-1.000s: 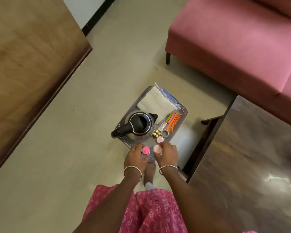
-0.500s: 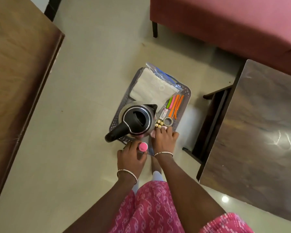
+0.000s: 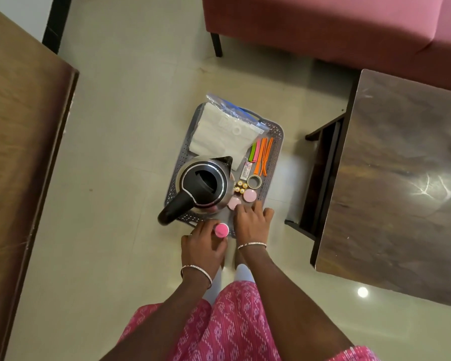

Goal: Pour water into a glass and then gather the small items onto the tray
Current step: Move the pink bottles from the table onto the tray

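The grey holey tray [image 3: 277, 136] sits on pale floor [image 3: 115, 178], its long side running away from me. I see free floor on the left; a dark table [image 3: 401, 178] crowds its right. The shiny kettle [image 3: 206, 183] pokes its black handle past the near rim. The left hand [image 3: 202, 247] grips a pink-capped thing [image 3: 221, 230]. The right hand [image 3: 250, 222] rests loose by a round pink lid [image 3: 233, 202].

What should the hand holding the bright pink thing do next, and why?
Probably lower the left hand and set the bright pink-topped thing on the tray, at its near end beside the pale pink lids. It is the only small item held in a hand; the batteries, tape roll and clips lie on the tray.
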